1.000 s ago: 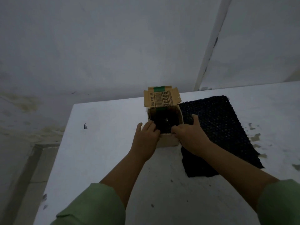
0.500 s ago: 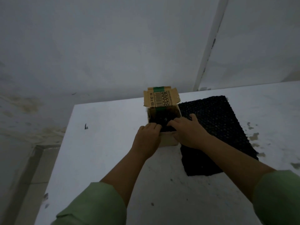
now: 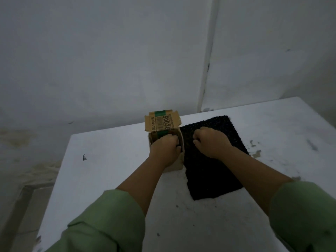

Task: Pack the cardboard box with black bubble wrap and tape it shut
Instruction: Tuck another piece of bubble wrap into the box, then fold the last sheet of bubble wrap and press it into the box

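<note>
Plainly the packing is under way: the box (image 3: 166, 142) sits near the far edge of the table (image 3: 109, 170), its far flap (image 3: 162, 121) standing upright so the mouth stays clear for filling. That flap is brown corrugated card, ragged at its edges, printed with a barcode and large digits and crossed by a strip of green tape. Down inside the opening is the left hand (image 3: 165, 149), curled into a loose fist with the knuckles up, most likely pressing padding toward the bottom; whether it holds anything I cannot tell, since the fingers are hidden by the box walls. The right hand (image 3: 211, 142) rests just beside the box on the wrap (image 3: 214, 171), fingers bent under as though pinching the near corner of the sheet to draw more of it in, though an actual grasp is not clear. That wrap is a black rectangular sheet lying flat, its surface pebbled with small bubbles, its left edge touching the box side, handy for feeding across. Green sleeves cover both forearms, and the tabletop is white, scuffed and stained
</note>
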